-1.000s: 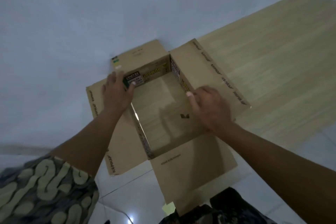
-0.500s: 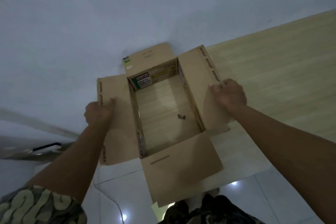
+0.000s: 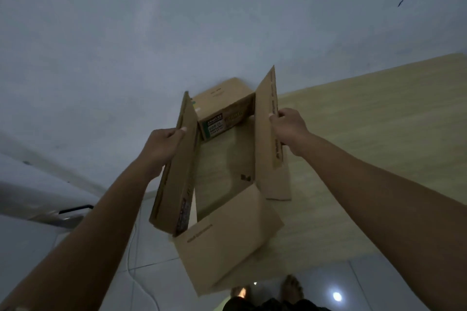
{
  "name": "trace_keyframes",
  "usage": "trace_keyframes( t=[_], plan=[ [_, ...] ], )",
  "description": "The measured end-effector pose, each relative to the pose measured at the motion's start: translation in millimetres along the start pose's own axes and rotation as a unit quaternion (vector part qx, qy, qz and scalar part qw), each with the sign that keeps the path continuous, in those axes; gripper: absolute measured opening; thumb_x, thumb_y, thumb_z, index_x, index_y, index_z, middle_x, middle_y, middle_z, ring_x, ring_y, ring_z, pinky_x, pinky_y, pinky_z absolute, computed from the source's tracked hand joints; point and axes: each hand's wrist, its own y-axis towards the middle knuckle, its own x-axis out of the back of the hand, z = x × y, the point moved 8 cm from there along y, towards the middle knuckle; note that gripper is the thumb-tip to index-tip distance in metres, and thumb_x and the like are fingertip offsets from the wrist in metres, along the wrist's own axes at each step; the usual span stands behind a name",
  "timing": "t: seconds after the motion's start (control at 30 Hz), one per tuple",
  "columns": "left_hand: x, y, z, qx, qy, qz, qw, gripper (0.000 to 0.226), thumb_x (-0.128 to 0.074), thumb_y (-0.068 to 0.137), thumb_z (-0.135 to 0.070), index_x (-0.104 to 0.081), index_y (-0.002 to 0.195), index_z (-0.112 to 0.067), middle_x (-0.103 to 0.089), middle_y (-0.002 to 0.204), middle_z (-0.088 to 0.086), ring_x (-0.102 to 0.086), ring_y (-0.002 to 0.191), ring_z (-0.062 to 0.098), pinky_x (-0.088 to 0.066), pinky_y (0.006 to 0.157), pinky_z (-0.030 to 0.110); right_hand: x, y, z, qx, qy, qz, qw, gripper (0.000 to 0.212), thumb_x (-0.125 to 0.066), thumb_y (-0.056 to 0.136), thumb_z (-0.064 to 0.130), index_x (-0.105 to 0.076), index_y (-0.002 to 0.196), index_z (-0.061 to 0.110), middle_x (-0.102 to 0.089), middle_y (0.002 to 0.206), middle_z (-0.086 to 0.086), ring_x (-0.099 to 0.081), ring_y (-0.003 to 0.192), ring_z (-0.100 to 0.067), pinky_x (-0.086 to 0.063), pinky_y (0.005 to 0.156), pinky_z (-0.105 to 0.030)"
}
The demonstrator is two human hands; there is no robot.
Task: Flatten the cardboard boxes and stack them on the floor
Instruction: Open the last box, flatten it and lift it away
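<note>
Here the left hand [image 3: 161, 144] and right hand [image 3: 288, 126] each grip a long flap of the brown open-ended cardboard box [image 3: 227, 171] — uneven pulling could tear a flap.

You hold a matt brown corrugated cardboard box [image 3: 225, 242] bearing a printed paper label [image 3: 214, 126]. Under it lies a pale wood-grain mat [image 3: 366, 159] on glossy white floor tiles [image 3: 379, 283].
</note>
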Motion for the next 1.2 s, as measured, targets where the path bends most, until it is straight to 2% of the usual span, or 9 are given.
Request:
trace_keyframes(
  t=[0.13,0.3,0.43,0.57,0.63,0.73,0.9,1.0,1.2],
  plan=[
    [-28.8,-32.6,-34.5,-0.093,0.042,0.049,0.994,0.029,-0.053,0.098,-0.040,-0.076,0.102,-0.022,-0.073,0.091,-0.005,-0.068,0.082,0.013,-0.051,0.067,0.026,-2.5,-9.3,10.4,-0.034,0.055,-0.018,0.998,0.026,-0.046,0.104,0.035,-0.054,0.114,0.012,-0.058,0.106,-0.007,-0.059,0.089,-0.026,-0.056,0.072,-0.038],
    [-71.7,-61.6,-39.7,-0.138,0.094,0.092,0.982,0.037,-0.052,0.097,-0.045,-0.075,0.090,-0.017,-0.073,0.086,0.003,-0.069,0.081,0.018,-0.053,0.070,0.031,-15.4,-18.7,16.8,-0.097,0.210,0.009,0.973,0.030,-0.042,0.105,0.036,-0.055,0.120,0.014,-0.064,0.112,-0.010,-0.064,0.095,-0.027,-0.061,0.072,-0.040],
    [-101.0,-78.2,-35.2,-0.156,0.088,0.103,0.978,0.026,-0.054,0.097,-0.036,-0.076,0.103,-0.025,-0.073,0.090,-0.005,-0.066,0.085,0.010,-0.045,0.069,0.023,-37.5,-38.0,12.5,-0.138,0.246,0.071,0.957,0.051,-0.051,0.093,0.060,-0.052,0.120,0.017,-0.068,0.103,-0.005,-0.067,0.090,-0.025,-0.061,0.070,-0.042],
    [-126.0,-88.1,-34.0,-0.158,0.077,0.163,0.971,0.027,-0.058,0.095,-0.037,-0.070,0.119,-0.032,-0.070,0.101,-0.011,-0.061,0.093,0.002,-0.045,0.079,0.020,-41.7,-39.3,-12.5,-0.136,0.164,0.039,0.976,0.041,-0.071,0.082,0.026,-0.056,0.120,0.020,-0.069,0.112,-0.007,-0.068,0.093,-0.029,-0.062,0.067,-0.045],
    [-132.4,-89.6,-29.7,-0.134,0.063,0.192,0.970,0.038,-0.056,0.094,-0.049,-0.065,0.127,-0.033,-0.063,0.115,-0.018,-0.055,0.108,-0.001,-0.041,0.091,0.020,-29.3,-38.9,-21.5,-0.130,0.180,-0.003,0.975,0.035,-0.057,0.086,0.010,-0.059,0.121,0.013,-0.068,0.113,-0.011,-0.067,0.095,-0.032,-0.061,0.074,-0.044],
    [-123.0,-70.9,-16.1,-0.079,0.022,0.162,0.983,0.043,-0.045,0.095,-0.060,-0.064,0.125,-0.035,-0.057,0.128,-0.015,-0.049,0.119,0.006,-0.037,0.098,0.027,-5.8,-41.1,-22.5,-0.098,0.241,-0.005,0.966,0.036,-0.048,0.089,-0.003,-0.063,0.118,0.012,-0.069,0.104,-0.010,-0.067,0.084,-0.025,-0.057,0.059,-0.027],
    [-93.5,-22.5,21.3,0.058,-0.007,0.063,0.996,0.089,-0.035,0.082,-0.081,-0.038,0.150,-0.025,-0.039,0.155,0.003,-0.039,0.138,0.027,-0.035,0.110,0.043,35.7,-44.7,-5.4,-0.050,0.325,0.020,0.944,0.025,-0.060,0.091,0.000,-0.066,0.106,0.019,-0.074,0.096,-0.006,-0.069,0.077,-0.022,-0.058,0.064,-0.032],
    [-90.1,-10.3,28.6,0.127,-0.108,0.046,0.985,0.092,-0.036,0.083,-0.081,-0.034,0.152,-0.020,-0.034,0.157,0.007,-0.035,0.140,0.031,-0.030,0.113,0.049,57.3,-46.2,5.6,-0.030,0.376,0.059,0.924,0.025,-0.063,0.091,0.006,-0.067,0.114,0.013,-0.074,0.097,-0.009,-0.070,0.079,-0.025,-0.058,0.064,-0.034],
    [-114.5,8.8,38.2,0.227,-0.232,0.231,0.917,0.135,-0.047,0.041,-0.104,-0.033,0.152,-0.028,-0.038,0.154,-0.001,-0.038,0.139,0.024,-0.019,0.118,0.050,85.4,-48.5,17.0,-0.019,0.424,0.136,0.895,0.028,-0.058,0.091,0.013,-0.066,0.117,0.009,-0.073,0.095,-0.013,-0.071,0.076,-0.026,-0.060,0.066,-0.035]
  ],
)
